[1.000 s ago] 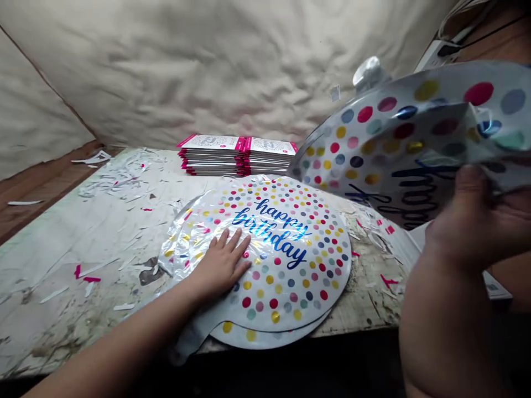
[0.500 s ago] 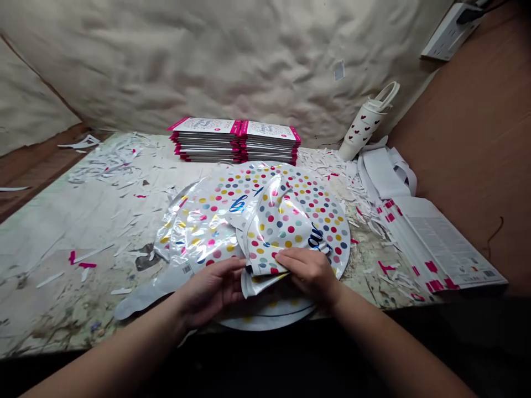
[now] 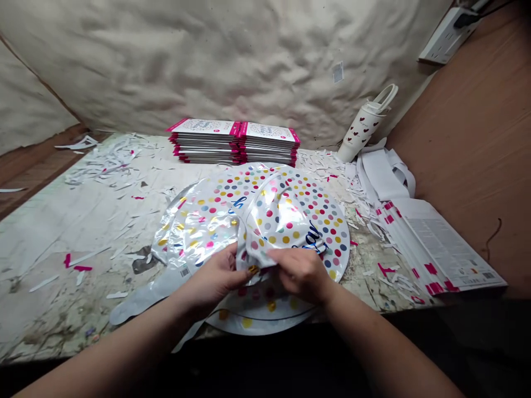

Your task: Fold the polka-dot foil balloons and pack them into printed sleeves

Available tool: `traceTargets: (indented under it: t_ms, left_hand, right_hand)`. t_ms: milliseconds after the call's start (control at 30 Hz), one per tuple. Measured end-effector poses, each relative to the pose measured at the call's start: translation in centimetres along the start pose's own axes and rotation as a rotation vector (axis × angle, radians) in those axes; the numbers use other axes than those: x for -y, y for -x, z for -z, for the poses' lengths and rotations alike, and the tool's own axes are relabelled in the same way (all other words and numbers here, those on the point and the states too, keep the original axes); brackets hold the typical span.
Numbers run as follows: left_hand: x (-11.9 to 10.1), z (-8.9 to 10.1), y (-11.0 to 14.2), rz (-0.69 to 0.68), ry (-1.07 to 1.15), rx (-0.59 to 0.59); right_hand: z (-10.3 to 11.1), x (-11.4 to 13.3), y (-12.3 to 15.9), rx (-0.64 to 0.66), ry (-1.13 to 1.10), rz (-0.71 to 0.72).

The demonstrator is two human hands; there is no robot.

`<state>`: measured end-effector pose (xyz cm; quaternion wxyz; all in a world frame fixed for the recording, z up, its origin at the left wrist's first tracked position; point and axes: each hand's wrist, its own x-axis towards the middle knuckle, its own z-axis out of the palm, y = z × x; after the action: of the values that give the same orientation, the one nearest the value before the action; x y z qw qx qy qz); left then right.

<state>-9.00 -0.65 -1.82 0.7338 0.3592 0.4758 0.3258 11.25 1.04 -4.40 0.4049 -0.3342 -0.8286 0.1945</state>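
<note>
A flat foil balloon, white with coloured dots and blue lettering, is partly folded between my hands. My left hand pinches the fold's lower left edge, thumb on top. My right hand is closed on the lower edge, fingers curled round the foil. Underneath lies a pile of flat dotted foil balloons, fanned out to the left. From the pile a pale balloon tail points to the lower left. My fingers hide part of the folded edge.
Two stacks of pink-edged printed packets stand at the back. A white tumbler with hearts leans at the back right. Flat printed packaging lies right, below white strips. Paper scraps litter the table. A power strip hangs upper right.
My left thumb has come down onto the foil, where the hand was more open before. The balloon's lower edge is more bunched, and my right hand has shifted slightly left.
</note>
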Motion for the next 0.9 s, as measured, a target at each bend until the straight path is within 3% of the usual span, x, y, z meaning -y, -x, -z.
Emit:
traceTargets:
  t_ms: [33,100,200,267,367,400,433,467,533,600,733,800,867,900]
  left_hand:
    - [-0.3,0.6,-0.1,-0.006,-0.015,-0.037]
    - [-1.1,2.5,-0.2,0.001,-0.063,-0.163]
    - [-2.2,5.6,-0.2,0.045,-0.231,-0.331]
    - [-2.7,6.9,-0.2,0.013,-0.426,-0.408]
    - [-2.7,6.2,-1.2,-0.306,-0.953,-0.634]
    - [-2.4,5.2,-1.8,-0.438,-1.138,-0.635]
    - [-2.1,4.0,-2.5,-0.541,-1.297,-0.553]
    - [-1.7,2.6,-3.4,-0.598,-1.411,-0.397]
    - [-0.7,-0.4,-5.4,-0.588,-1.540,-0.042]
    - [0.4,-2.7,-7.4,-0.516,-1.611,0.078]
    - [2.2,-5.0,-9.8,-0.417,-1.673,-0.008]
    - [2.7,-5.3,-10.3,-0.425,-1.672,-0.053]
    - [3.1,-5.6,-10.5,-0.454,-1.669,-0.077]
    - [3.1,-5.8,-10.5,-0.475,-1.674,-0.094]
  right_hand:
    - [0.7,-0.6,-0.4,-0.093,0.006,-0.048]
    - [2.8,-2.7,-1.1,-0.410,-0.067,-0.233]
    - [6.4,-6.8,-1.5,-0.957,-0.447,-0.613]
    - [7.8,-9.2,-1.1,-1.087,-0.660,-0.794]
    - [8.2,-11.0,0.0,-1.063,-0.728,-0.934]
    - [8.1,-11.2,0.3,-1.047,-0.730,-0.959]
    - [7.8,-11.3,0.6,-1.033,-0.730,-0.977]
    - [7.6,-11.4,0.8,-1.021,-0.732,-0.996]
    - [7.4,-11.6,1.0,-1.008,-0.734,-1.030]
    - [7.6,-11.9,1.0,-1.013,-0.735,-1.054]
    - [8.6,-11.8,-0.1,-1.060,-0.734,-1.047]
    - [8.1,-10.2,-1.7,-1.075,-0.700,-0.955]
    - [6.2,-7.6,-3.8,-0.958,-0.556,-0.757]
    - [4.6,-6.0,-5.0,-0.810,-0.431,-0.627]
